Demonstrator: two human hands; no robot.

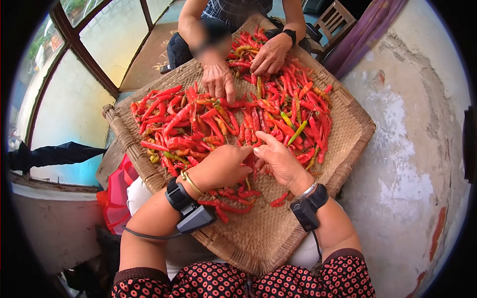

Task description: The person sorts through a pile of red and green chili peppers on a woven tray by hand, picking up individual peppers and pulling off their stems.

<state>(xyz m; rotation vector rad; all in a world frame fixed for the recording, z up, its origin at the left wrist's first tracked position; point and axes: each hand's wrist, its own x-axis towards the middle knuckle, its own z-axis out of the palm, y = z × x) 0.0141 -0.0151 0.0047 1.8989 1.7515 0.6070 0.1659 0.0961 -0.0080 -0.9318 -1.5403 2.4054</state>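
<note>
My left hand [222, 165] reaches over a woven tray [263, 238] heaped with red chili peppers [174, 121]. Its fingers are curled closed, their tips right beside my right thumb; what they hold, if anything, is hidden. My right hand [284, 161] is open, with the index finger stretched forward and the thumb apart from it. Red peppers show between and below both hands. A few loose chilies [233, 206] lie on the weave under my left wrist. One yellow-green chili [297, 133] rests just beyond my right hand.
Across the tray, another person's two hands [218, 82] touch the chilies at the far side. Windows [69, 94] and a dark folded umbrella [54, 156] are on the left, above a pink-red bag [119, 196]. A worn plaster wall [402, 149] stands close on the right.
</note>
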